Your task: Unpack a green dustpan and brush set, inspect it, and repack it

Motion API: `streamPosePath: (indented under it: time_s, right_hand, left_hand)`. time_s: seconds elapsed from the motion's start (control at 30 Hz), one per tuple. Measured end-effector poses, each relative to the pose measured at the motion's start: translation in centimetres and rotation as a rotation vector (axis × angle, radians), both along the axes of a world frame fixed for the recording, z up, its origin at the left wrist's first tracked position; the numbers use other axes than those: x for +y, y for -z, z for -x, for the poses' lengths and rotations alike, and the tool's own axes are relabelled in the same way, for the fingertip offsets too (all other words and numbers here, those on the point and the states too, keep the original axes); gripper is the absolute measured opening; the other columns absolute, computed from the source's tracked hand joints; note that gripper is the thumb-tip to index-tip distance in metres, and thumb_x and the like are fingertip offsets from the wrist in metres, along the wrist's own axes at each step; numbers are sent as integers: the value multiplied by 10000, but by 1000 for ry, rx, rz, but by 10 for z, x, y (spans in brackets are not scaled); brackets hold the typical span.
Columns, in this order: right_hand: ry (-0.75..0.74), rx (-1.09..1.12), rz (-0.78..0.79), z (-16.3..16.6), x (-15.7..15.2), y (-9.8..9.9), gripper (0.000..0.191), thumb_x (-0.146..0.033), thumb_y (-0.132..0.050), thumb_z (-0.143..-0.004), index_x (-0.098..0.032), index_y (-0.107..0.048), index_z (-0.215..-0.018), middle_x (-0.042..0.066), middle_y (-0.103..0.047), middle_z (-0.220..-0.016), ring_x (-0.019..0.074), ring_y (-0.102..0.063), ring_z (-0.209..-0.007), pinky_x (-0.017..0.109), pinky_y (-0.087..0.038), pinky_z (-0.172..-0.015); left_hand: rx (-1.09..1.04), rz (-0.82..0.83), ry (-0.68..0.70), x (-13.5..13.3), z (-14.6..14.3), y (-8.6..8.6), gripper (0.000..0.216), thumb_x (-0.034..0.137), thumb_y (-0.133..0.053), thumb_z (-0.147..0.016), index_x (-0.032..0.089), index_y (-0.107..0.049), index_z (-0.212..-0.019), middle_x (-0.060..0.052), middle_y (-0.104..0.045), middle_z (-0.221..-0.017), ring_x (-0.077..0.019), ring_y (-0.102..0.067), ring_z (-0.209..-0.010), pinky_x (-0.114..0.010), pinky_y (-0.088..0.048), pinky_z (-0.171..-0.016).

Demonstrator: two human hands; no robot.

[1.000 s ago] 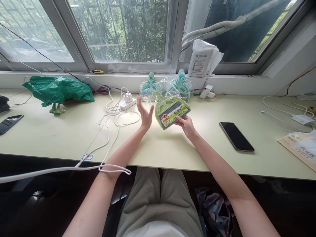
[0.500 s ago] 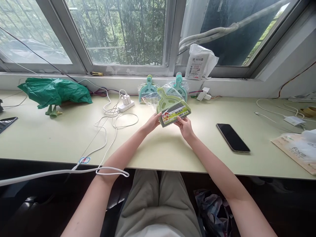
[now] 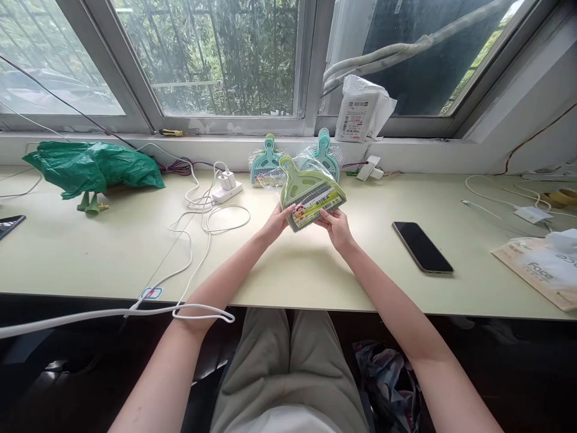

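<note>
Both hands hold a light green mini dustpan-and-brush set (image 3: 309,192) in clear wrapping, raised just above the pale desk (image 3: 288,270). My left hand (image 3: 276,222) grips its lower left corner, fingers closed on it. My right hand (image 3: 334,225) pinches the bottom edge near the printed label. Two teal sets of the same kind, one on the left (image 3: 267,161) and one on the right (image 3: 323,155), lean against the wall below the window, right behind the held one.
A black phone (image 3: 422,246) lies to the right. White cables and a charger block (image 3: 224,186) sprawl on the left, beside a green plastic bag (image 3: 90,168). A tissue pack (image 3: 541,270) sits far right; a white parcel (image 3: 360,111) rests on the sill.
My left hand, open and apart a second ago, came in and closed on the green set's left corner. The set tilted a little more upright and the view shifted slightly.
</note>
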State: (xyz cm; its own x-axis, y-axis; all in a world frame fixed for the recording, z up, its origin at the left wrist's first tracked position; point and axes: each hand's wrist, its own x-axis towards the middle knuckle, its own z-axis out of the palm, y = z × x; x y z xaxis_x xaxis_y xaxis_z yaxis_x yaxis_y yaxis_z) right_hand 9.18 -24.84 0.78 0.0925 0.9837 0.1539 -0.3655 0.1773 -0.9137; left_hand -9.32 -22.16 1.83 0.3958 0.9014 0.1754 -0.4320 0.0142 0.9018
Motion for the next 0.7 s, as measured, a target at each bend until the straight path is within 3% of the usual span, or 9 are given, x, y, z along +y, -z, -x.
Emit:
streamPosePath:
  time_s: [0.3,0.5,0.7]
  right_hand:
    - [55,34,15,0,2,3,331,-369,-796,-668,-186,-637,-893,48,-728,-945,231,-696,-925,442,-551,-934]
    - [59,79,3,5,1,6,363,-369,-804,-657,-189,-638,-924,43,-724,-977,218,-696,-915,422,-554,-932]
    - [39,67,16,10,-1,7,357,-383,-797,-660,-195,-623,-908,48,-716,-1009,224,-688,-956,423,-554,-925]
  left_hand:
    - [25,-5,-7,-7,-15,9,671,359,-772,-700,200,-467,-1277,-111,-617,-1255,-276,-565,-1187,-455,-418,-1038]
    - [87,-130,-255,-7,-18,12,770,337,-751,-715,230,-342,-1359,-94,-552,-1321,-253,-506,-1249,-396,-400,-1052]
    - [94,-152,-485,-12,-24,20,615,361,-605,-847,290,-317,-1385,-26,-494,-1391,-202,-389,-1357,-322,-309,-1117]
